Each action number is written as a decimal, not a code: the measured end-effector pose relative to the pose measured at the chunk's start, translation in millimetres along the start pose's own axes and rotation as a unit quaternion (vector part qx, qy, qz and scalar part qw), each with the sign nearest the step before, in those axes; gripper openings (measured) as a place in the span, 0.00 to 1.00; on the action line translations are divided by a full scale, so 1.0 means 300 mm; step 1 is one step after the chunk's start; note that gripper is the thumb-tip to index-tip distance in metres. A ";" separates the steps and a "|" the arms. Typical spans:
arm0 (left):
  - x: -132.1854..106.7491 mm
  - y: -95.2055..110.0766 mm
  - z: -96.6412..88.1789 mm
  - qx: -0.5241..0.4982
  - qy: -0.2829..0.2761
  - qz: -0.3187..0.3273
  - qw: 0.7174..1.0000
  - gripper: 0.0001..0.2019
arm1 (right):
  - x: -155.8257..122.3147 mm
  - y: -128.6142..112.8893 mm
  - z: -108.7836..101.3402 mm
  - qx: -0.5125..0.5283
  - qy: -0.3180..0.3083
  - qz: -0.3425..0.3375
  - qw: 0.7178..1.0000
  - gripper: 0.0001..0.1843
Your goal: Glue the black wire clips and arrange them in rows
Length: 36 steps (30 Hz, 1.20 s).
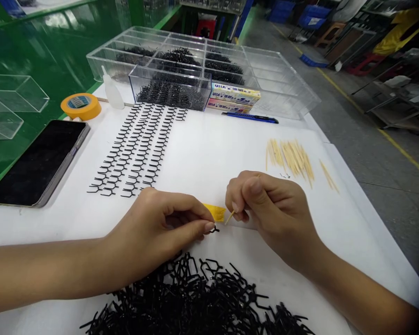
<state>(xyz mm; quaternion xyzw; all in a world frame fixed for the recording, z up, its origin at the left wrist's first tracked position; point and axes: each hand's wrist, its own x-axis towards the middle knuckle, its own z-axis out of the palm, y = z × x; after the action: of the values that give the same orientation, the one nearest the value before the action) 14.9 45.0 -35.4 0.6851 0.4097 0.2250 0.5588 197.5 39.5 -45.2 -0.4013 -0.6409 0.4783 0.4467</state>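
Between thumb and forefinger, my left hand [171,223] pinches a small black forked part [214,229]; only its tip shows past the fingers. My right hand [272,209] is closed on a thin wooden toothpick [230,217], its point slanting down close to the black part but apart from it. A piece of yellow tape [215,212] lies on the white table behind the fingertips. Closer to me is a heap of loose black forked parts [202,298]. Similar parts stand in neat rows [139,149] beyond my left hand.
Loose toothpicks [293,158] lie at the right. At the back stand a divided clear tray [265,74], a clear bin [171,88], small boxes [233,93], a blue cutter knife [251,117] and a white squeeze bottle [112,90]. A tape roll [81,105] and phone [38,160] are left.
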 end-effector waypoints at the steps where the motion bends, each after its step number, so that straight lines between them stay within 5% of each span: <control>1: 0.001 0.000 0.000 -0.006 -0.004 -0.007 1.000 0.04 | -0.001 0.002 0.001 0.007 -0.007 0.001 1.000 0.22; 24: 0.003 -0.001 0.002 -0.042 -0.026 -0.049 0.998 0.05 | 0.005 -0.001 0.002 -0.005 -0.077 -0.031 0.997 0.21; 36: -0.003 -0.011 0.006 -0.044 -0.022 -0.044 0.998 0.05 | 0.005 0.000 0.006 -0.060 -0.036 -0.051 0.996 0.21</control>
<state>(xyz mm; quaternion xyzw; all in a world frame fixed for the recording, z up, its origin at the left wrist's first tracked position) 14.8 43.2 -38.8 0.6461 0.4163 0.2030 0.6067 195.3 40.5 -45.2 -0.3766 -0.7035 0.4296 0.4228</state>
